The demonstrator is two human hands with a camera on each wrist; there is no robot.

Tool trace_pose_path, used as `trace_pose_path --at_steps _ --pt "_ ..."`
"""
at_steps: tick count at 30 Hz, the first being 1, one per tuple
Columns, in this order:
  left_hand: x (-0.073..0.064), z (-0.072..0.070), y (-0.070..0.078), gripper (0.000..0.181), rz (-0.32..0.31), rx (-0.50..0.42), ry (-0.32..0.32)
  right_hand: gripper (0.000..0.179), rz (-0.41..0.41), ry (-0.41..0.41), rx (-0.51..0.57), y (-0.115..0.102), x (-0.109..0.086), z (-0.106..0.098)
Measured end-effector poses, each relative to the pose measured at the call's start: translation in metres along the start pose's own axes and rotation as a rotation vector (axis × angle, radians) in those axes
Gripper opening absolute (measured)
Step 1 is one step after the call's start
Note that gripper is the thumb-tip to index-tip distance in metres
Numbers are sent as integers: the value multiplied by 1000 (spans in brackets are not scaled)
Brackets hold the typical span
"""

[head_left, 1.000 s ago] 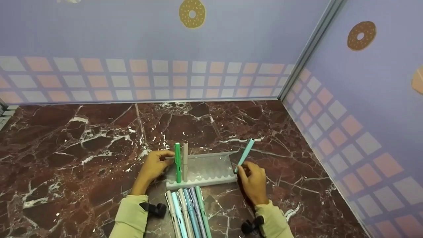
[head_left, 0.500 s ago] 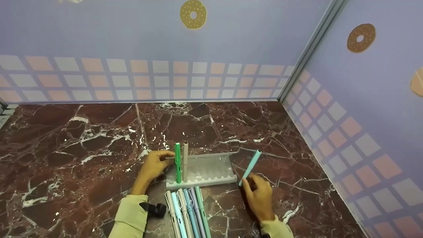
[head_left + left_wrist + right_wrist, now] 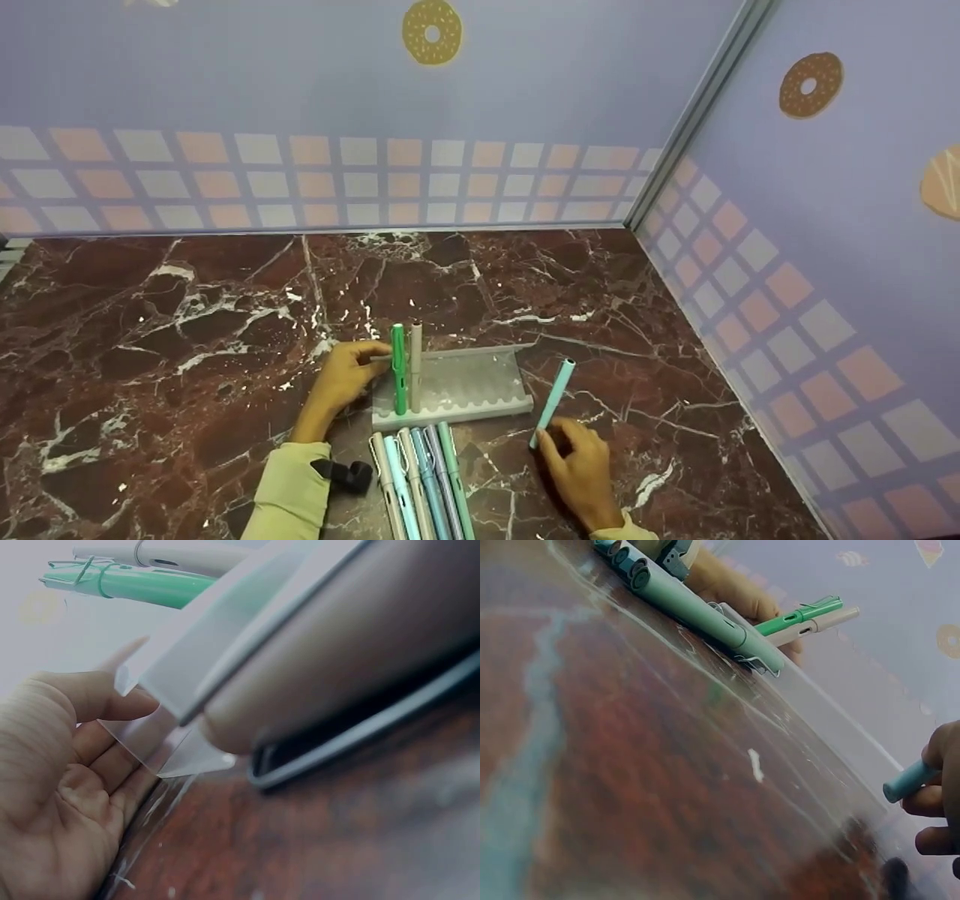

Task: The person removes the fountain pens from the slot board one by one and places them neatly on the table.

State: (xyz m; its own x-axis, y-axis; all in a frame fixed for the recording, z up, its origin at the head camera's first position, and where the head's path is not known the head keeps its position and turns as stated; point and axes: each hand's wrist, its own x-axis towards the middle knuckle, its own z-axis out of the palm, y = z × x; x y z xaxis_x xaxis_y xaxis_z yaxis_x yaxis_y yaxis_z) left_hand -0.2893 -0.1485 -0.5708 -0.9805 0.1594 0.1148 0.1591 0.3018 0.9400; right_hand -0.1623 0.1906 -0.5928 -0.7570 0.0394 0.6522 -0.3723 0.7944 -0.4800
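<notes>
My left hand (image 3: 346, 381) holds the left end of a clear plastic pen rack (image 3: 472, 382), its thumb at the plastic edge in the left wrist view. Standing in the rack's left slots are a green pen (image 3: 399, 367) and a beige pen (image 3: 416, 367). To the right of the rack, my right hand (image 3: 581, 465) pinches a light blue pen (image 3: 556, 394) near its lower end. The pen tilts, its upper end leaning away to the right. In the right wrist view only a short end of this blue pen (image 3: 909, 781) shows past the fingers.
Several capped pens (image 3: 424, 480) in beige, blue, purple and green lie side by side in front of the rack, running toward me. Patterned walls (image 3: 450, 180) border the dark red marbled table (image 3: 225, 315) at the back and right.
My right hand has drawn back toward me with the light blue pen, away from the rack's right end. My left hand stays at the rack, and both standing pens keep their places.
</notes>
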Motion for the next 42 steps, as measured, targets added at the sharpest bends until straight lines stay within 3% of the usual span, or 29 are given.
trace_pose_path --at_steps 11,15,22,33,42 --pt "0 0 1 15 24 -6 2 16 -49 -85 185 -28 1 22" --pt "-1 1 0 16 4 -16 5 17 -91 -105 229 -40 2 34" --pt "-2 2 -1 16 16 -9 14 13 -137 -96 214 -52 6 49" --pt "-1 0 0 15 19 -4 8 14 -139 -113 233 -54 5 48" --pt "-1 1 0 15 29 -44 2 10 -114 -158 319 -57 -4 40"
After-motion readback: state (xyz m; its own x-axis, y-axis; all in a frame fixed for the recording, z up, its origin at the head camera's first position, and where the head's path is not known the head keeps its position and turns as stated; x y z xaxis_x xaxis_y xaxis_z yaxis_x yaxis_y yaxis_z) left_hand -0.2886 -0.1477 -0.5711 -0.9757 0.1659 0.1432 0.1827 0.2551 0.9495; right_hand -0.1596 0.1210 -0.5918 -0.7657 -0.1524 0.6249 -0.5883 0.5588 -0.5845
